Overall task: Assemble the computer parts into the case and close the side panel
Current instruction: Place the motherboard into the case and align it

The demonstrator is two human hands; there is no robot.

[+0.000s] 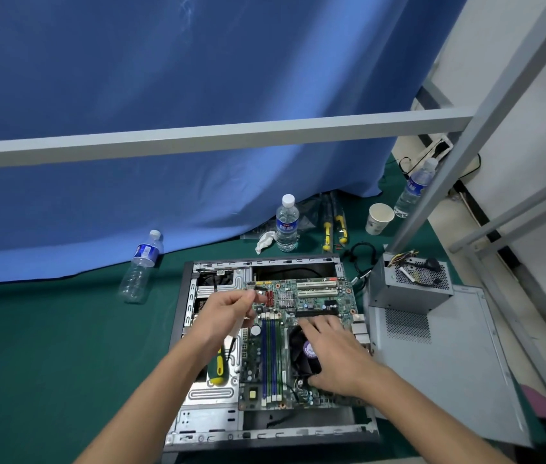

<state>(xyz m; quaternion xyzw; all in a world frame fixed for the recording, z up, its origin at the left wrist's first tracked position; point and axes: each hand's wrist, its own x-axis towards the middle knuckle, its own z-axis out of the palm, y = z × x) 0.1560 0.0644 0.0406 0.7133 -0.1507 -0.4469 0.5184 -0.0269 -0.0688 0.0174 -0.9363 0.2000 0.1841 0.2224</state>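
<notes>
**Motherboard going into the open case**

Your forearms reach in from the bottom edge, and both hands are over the board. Your left hand (pixel 228 311) is curled in a grip round something pale and slim, with its thumb and forefinger pinched near the board's upper left corner; what exactly it holds is too blurred to tell, though it may be the shaft of the green-and-yellow-handled screwdriver (pixel 217 368) showing beneath your wrist. Your right hand (pixel 333 354) is released, fingers spread flat on the black CPU fan (pixel 303 354), pressing rather than grasping.

Under your hands, the green motherboard (pixel 298 329) lies inside the grey steel case (pixel 204 400), which rests on its side on the green-covered worktop (pixel 47 346). The board looks slightly skewed against the case frame, so the step in hand reads as seating or fixing it. The next move probably calls for lining up the mounting holes before driving any screw, with your right hand keeping the board steady.

Blue and white memory slots run lengthwise down the board; cream expansion slots and a small finned heatsink sit at its far end. To the right, just beside the case, the boxy power supply (pixel 412 283) with perforated mesh and loose coloured wires waits uninstalled, and the flat grey side panel (pixel 449 373) with its vented patch lies off the case.
</notes>
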